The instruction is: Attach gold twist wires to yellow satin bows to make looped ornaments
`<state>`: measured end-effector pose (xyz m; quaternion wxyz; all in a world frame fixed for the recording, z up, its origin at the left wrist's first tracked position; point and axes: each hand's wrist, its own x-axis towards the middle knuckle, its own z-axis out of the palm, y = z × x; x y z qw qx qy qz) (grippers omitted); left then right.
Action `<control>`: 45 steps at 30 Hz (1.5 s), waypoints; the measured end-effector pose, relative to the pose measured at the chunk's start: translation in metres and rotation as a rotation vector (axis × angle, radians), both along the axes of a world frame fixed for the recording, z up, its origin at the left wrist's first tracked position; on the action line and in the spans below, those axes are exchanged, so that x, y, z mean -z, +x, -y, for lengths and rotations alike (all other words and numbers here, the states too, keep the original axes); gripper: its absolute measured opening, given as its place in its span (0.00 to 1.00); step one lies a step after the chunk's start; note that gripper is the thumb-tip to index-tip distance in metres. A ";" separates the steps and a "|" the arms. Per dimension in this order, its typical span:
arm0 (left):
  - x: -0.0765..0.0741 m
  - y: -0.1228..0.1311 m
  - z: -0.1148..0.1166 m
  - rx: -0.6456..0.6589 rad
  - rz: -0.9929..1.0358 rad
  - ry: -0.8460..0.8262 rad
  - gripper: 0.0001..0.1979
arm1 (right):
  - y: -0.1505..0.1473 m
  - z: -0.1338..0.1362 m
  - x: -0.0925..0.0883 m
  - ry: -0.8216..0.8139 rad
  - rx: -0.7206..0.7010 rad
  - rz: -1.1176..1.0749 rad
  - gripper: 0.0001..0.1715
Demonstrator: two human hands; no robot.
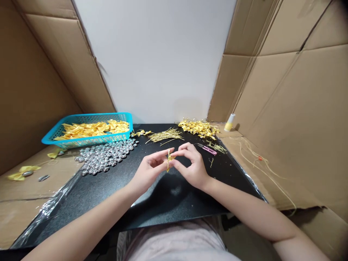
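Note:
Over the middle of the black table, both hands meet at a small yellow ribbon bow [169, 164]. My left hand [150, 167] pinches it from the left, thumb and fingers closed on its edge. From the other side, the fingertips and thumb of my right hand [194, 166] close on the same bow. A thin gold strip stands upright at the bow between the hands; its lower part and the bow's centre are partly covered by fingers. Just beyond the hands lies a loose bunch of gold twist ties [165, 135].
A blue basket [87, 144] of yellow bows stands at the back left, with many silver beads [104, 157] before it. Finished-looking bows [199, 127] are heaped back right, near pink thread snips [208, 149], cut scraps [217, 147] and a thread cone [230, 122]. Cardboard walls [299, 108] flank the table.

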<state>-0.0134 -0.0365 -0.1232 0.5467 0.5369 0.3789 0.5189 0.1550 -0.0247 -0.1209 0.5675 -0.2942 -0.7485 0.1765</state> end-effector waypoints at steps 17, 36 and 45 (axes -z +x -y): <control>-0.002 0.002 0.002 0.025 -0.037 -0.028 0.21 | -0.001 0.000 0.003 0.024 -0.009 0.235 0.06; 0.005 0.003 -0.005 0.092 -0.034 -0.128 0.25 | 0.004 -0.006 -0.007 -0.162 -0.235 -0.183 0.10; 0.004 0.002 -0.007 0.187 -0.051 -0.088 0.22 | 0.002 -0.014 -0.008 -0.616 -0.508 -0.394 0.19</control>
